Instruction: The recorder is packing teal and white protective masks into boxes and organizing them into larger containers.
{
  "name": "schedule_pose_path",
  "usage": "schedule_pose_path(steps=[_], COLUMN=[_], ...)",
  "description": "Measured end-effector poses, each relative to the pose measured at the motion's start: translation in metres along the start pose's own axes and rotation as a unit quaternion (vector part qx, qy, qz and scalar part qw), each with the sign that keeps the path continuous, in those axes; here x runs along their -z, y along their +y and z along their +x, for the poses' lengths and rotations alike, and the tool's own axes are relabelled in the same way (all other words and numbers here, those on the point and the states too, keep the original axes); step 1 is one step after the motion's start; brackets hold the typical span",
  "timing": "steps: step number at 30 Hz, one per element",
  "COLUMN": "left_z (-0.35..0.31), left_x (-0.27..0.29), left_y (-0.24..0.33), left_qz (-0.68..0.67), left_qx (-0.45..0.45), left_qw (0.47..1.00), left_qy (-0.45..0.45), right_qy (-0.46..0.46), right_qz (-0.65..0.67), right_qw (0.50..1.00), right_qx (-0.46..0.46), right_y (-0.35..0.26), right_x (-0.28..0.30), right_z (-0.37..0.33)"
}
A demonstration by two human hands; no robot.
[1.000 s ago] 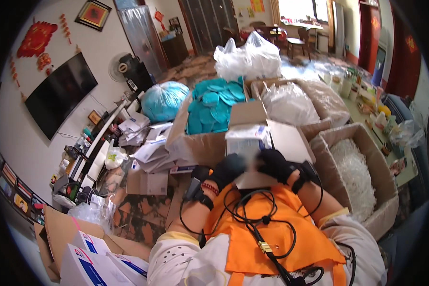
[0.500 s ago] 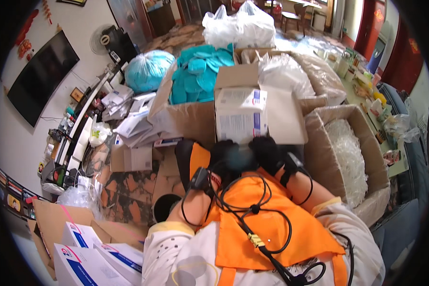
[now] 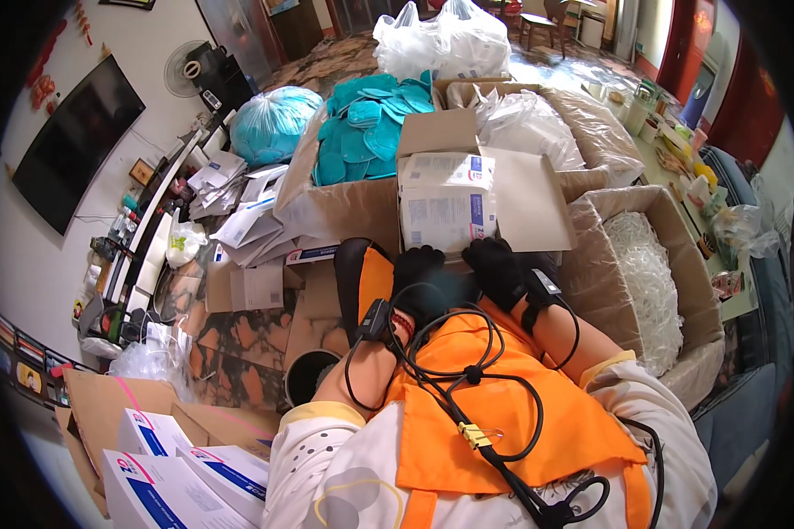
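Black gloves cover both of my hands, which are close together at the near side of an open small carton [image 3: 438, 132]. White boxes [image 3: 447, 207] with blue and red print fill this carton. My left hand [image 3: 419, 278] has its fingers curled, just below the carton's near edge. My right hand [image 3: 498, 271] is bent inward by the lower right corner of the white boxes, its fingers drawn together. Between the hands is a blurred dark teal patch [image 3: 447, 293]; what it is, and what the fingers hold, cannot be made out.
Behind stands a carton of teal round pads [image 3: 375, 132], beside a lined carton of white wrapping [image 3: 529, 132]. On the right a lined carton holds clear stringy material [image 3: 641, 282]. White boxes [image 3: 172, 485] lie in a carton at lower left, near a dark bin [image 3: 309, 377]. Cables [image 3: 468, 379] hang over my orange apron.
My view has shifted slightly. Both hands have risen a little toward the carton's near edge, with the right one now showing more plainly. The white boxes look turned slightly.
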State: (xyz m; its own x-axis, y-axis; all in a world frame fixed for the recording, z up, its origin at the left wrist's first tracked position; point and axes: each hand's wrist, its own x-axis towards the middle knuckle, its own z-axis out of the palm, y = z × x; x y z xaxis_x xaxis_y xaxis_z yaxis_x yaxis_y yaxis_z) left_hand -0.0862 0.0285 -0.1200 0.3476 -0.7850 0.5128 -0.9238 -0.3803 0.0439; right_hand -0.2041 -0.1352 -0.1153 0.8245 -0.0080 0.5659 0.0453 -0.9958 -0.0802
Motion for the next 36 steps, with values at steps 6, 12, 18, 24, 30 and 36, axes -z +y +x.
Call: schedule_pose_path(steps=[6,12,18,24,30,36], left_z=[0.014,0.003,-0.005,0.015,0.01,-0.013], left_x=[0.021,0.014,0.008,0.025,0.07,0.024], left_y=[0.017,0.021,0.02,0.024,0.039,0.023], left_qz=[-0.006,-0.033,0.075,-0.003,-0.091,-0.155], left_qx=[0.081,0.105,0.086,0.152,0.069,0.076], left_qw=[0.994,0.994,0.975,0.976,0.992,0.982], left_qy=[-0.069,-0.03,-0.189,-0.152,-0.06,-0.072], right_qy=[-0.028,-0.053,-0.047,-0.036,0.047,0.06], right_qz=[-0.014,0.002,0.031,-0.011,0.277,0.609], right_qw=[1.0,0.998,0.998,0.999,0.956,0.79], right_qx=[0.002,0.016,0.038,-0.002,-0.087,-0.047], right_y=[0.002,0.006,-0.003,-0.006,-0.035,-0.096], right_x=[0.004,0.0,0.009,0.011,0.055,0.21], right_z=[0.004,-0.002,-0.019,-0.001,0.004,0.059])
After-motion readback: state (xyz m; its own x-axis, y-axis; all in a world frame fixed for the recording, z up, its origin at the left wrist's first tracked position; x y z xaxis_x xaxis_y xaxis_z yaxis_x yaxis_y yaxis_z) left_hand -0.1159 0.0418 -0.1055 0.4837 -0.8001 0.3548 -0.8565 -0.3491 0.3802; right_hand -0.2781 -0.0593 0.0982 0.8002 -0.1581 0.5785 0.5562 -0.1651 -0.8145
